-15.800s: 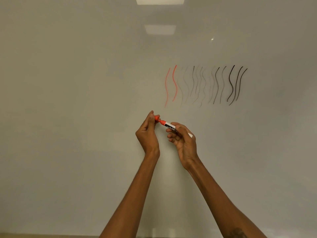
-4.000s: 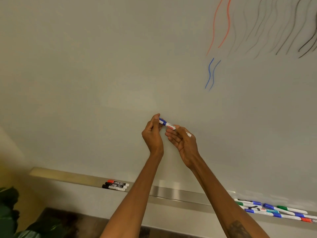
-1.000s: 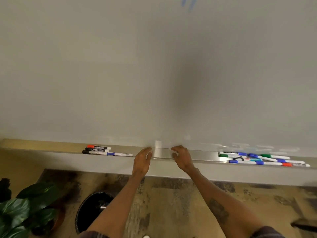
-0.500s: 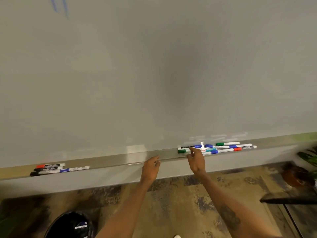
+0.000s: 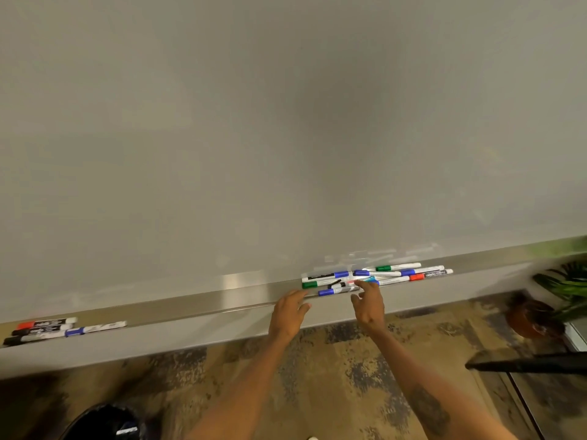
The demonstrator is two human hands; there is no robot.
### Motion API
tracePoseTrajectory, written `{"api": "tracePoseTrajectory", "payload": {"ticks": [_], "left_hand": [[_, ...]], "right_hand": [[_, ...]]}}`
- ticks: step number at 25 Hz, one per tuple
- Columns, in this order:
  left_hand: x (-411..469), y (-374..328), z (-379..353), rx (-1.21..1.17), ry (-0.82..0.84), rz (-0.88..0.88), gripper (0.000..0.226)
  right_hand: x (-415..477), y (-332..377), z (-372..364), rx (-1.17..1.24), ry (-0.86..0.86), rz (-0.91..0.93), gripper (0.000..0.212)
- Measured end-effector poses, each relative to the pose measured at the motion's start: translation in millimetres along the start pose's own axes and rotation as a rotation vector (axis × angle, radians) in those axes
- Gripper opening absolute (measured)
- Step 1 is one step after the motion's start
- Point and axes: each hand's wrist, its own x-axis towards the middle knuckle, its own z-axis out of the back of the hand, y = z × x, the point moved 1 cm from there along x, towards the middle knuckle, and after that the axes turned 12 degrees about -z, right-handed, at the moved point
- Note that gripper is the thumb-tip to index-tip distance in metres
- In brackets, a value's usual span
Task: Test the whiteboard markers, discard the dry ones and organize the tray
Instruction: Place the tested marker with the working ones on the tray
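Note:
A long metal tray (image 5: 197,304) runs under the whiteboard (image 5: 286,122). A loose pile of markers (image 5: 374,277) with blue, green, red and black caps lies on its right part. My right hand (image 5: 368,304) hovers at the pile's front edge, fingers loosely spread, holding nothing. My left hand (image 5: 289,312) is just left of the pile at the tray's lip, fingers relaxed and empty. At the tray's far left lie a red marker (image 5: 47,322), a black marker (image 5: 38,330) and a blue marker (image 5: 92,329), side by side.
A black waste bin (image 5: 104,423) with a marker inside stands on the patterned carpet at bottom left. A potted plant (image 5: 546,309) stands at the right, and a dark table edge (image 5: 527,365) juts in below it.
Both hands, which had left the blue marker on the left group, have travelled right along the tray and now reach the mixed pile; the view has followed them rightward.

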Motion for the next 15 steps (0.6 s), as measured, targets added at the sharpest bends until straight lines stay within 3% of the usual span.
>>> {"api": "tracePoseTrajectory", "payload": {"ticks": [5,15], "left_hand": [[21,-12,-19,0.201,0.024,-0.083,0.050],[50,-13,-54,0.328,-0.010,-0.078,0.044]], "right_hand": [[8,-6,-1,-0.019,0.030,0.016,0.041],[22,-9,-1,-0.070,0.075,0.124,0.036]]}}
